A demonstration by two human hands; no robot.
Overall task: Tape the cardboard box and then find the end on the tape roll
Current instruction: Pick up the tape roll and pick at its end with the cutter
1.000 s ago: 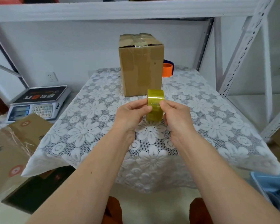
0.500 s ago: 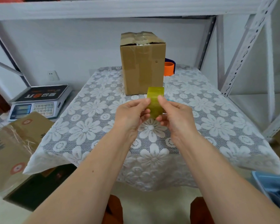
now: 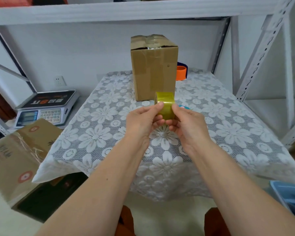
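Note:
A yellowish tape roll (image 3: 165, 103) is held upright above the table's middle, edge-on to me. My left hand (image 3: 141, 120) grips its left side, thumb on the outer band. My right hand (image 3: 188, 124) holds the right side, thumb pressed on the band too. Behind the roll stands the brown cardboard box (image 3: 153, 68), upright, with clear tape across its closed top flaps and down its front. The roll's loose end cannot be made out.
A white lace flower cloth covers the table (image 3: 228, 133). An orange tape dispenser (image 3: 181, 72) sits behind the box on the right. A weighing scale (image 3: 46, 108) and a cardboard carton (image 3: 15, 155) stand at left. White shelf posts (image 3: 262, 48) rise at right; a blue bin (image 3: 291, 196) lower right.
Both hands have kept hold of the roll and shifted their fingers around it; the roll has turned slightly and my thumbs now sit higher on its band.

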